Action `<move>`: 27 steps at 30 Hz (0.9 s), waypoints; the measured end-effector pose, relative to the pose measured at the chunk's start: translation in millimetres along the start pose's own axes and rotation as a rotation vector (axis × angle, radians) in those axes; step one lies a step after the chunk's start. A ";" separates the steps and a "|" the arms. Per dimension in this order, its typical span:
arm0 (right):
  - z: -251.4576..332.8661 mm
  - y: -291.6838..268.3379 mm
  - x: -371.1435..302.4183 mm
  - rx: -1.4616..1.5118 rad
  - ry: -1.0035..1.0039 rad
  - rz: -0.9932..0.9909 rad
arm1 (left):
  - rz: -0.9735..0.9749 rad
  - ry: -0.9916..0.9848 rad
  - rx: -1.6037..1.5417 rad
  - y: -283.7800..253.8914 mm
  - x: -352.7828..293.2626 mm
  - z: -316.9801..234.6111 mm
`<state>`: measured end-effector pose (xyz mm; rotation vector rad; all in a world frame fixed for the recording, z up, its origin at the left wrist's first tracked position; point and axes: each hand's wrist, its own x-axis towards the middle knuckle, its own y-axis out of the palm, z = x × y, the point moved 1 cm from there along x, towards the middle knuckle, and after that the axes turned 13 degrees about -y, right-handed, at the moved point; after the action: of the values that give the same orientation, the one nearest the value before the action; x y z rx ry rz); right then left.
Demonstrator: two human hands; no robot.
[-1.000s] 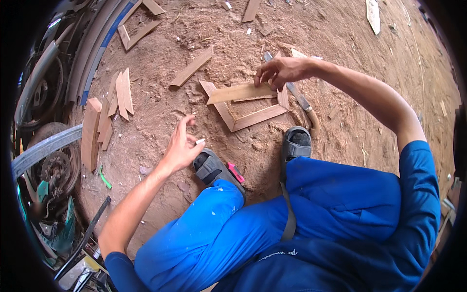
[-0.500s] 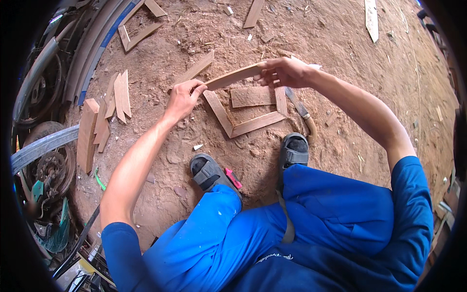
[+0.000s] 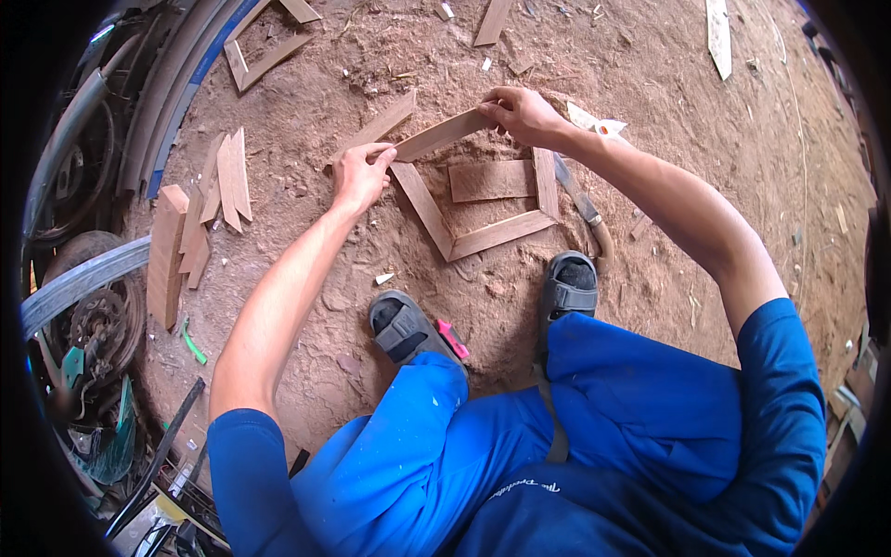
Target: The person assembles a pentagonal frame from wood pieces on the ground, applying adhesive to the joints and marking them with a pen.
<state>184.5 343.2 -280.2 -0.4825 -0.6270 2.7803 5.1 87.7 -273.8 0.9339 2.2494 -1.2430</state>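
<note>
Between my two hands stretches a flat wooden strip [image 3: 440, 136]. My left hand [image 3: 360, 174] pinches its left end, and my right hand [image 3: 525, 117] grips the right end with curled fingers. Just nearer to me, three mitred wood pieces form an open-topped frame [image 3: 501, 234] on the dirt ground. Inside that frame lies a short rectangular board [image 3: 492, 181]. Another strip [image 3: 379, 126] rests on the ground beyond my left hand. To the right of the frame is a tool with a metal blade and a curved wooden handle [image 3: 599, 237].
Several loose wood offcuts [image 3: 232, 176] and a thick block [image 3: 167, 255] lie at the left. A second partial frame [image 3: 269, 63] sits far left. Metal scrap and a wheel [image 3: 93, 316] crowd the left edge. A pink-handled tool [image 3: 452, 338] lies beside my left sandal [image 3: 406, 325].
My right hand has gone from loosely spread fingers to a closed grip on the strip's right end. The strip has shifted slightly, its right end a little farther away.
</note>
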 end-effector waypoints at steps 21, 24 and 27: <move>-0.8 -32.2 5.5 0.147 -0.053 0.112 | 0.324 -0.107 -0.476 -3.2 8.2 15.9; -1.5 -35.1 2.2 0.141 -0.059 0.125 | 0.427 -0.127 -0.481 -6.9 13.3 17.8; 3.2 -34.4 2.1 0.098 -0.149 0.119 | 0.474 -0.123 -0.447 -12.1 15.3 21.8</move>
<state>187.2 372.8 -262.5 -0.3033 -0.5046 2.9645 -13.6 70.0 -287.7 1.0862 1.9314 -0.5454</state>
